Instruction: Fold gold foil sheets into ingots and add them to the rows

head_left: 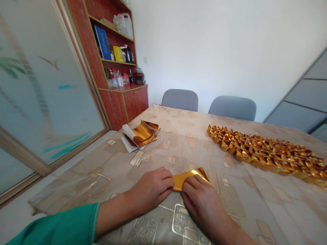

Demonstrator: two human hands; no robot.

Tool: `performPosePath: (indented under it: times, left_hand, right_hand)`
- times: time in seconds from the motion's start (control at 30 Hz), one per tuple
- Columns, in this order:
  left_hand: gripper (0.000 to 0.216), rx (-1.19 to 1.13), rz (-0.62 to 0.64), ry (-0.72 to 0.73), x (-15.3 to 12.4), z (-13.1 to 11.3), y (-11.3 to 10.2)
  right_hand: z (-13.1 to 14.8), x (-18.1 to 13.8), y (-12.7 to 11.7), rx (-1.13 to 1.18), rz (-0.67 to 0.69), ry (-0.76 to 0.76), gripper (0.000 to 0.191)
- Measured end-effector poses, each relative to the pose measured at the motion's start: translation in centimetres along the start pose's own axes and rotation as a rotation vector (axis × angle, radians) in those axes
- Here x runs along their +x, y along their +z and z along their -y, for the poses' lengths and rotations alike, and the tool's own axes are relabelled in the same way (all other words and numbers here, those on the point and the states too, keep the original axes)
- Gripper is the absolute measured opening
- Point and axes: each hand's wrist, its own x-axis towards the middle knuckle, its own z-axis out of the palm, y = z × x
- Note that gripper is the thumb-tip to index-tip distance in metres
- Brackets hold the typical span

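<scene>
A folded strip of gold foil paper point(180, 179) lies across the near middle of the table, between my two hands. Its left end is gripped by my left hand point(155, 187), fingers curled over it. My right hand point(201, 195) is closed on the strip's right part, the thumb underneath out of sight. One corner of the gold paper rises past my right fingers. Farther off to the left sits a loose stack of gold paper sheets point(144, 132), curled, with white backs. At the right stand rows of folded gold paper ingots point(255, 146), packed close together.
A patterned plastic cloth point(97, 183) covers the table. Two grey chairs point(180, 99) stand at the far edge, before a white wall. A red-brown cabinet point(114, 73) with bottles and boxes is at back left, beside a frosted sliding door point(48, 85).
</scene>
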Motion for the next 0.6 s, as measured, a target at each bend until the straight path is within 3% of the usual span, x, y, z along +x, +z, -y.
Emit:
performPosePath:
  times: [0.23,0.4,0.6]
  left_hand:
    - [0.018,-0.126,-0.061,-0.148,0.6,1.1,0.0]
    - [0.024,-0.052,-0.009,-0.135,1.7,1.5,-0.3]
    - [0.015,-0.114,0.051,-0.133,2.0,2.0,-0.9]
  right_hand:
    - [-0.3,0.1,-0.4,0.185,-0.006,0.162,0.015]
    - [-1.1,0.2,0.2,0.242,-0.042,0.227,0.024]
    - [-1.0,0.3,0.3,0.276,-0.05,0.225,0.025]
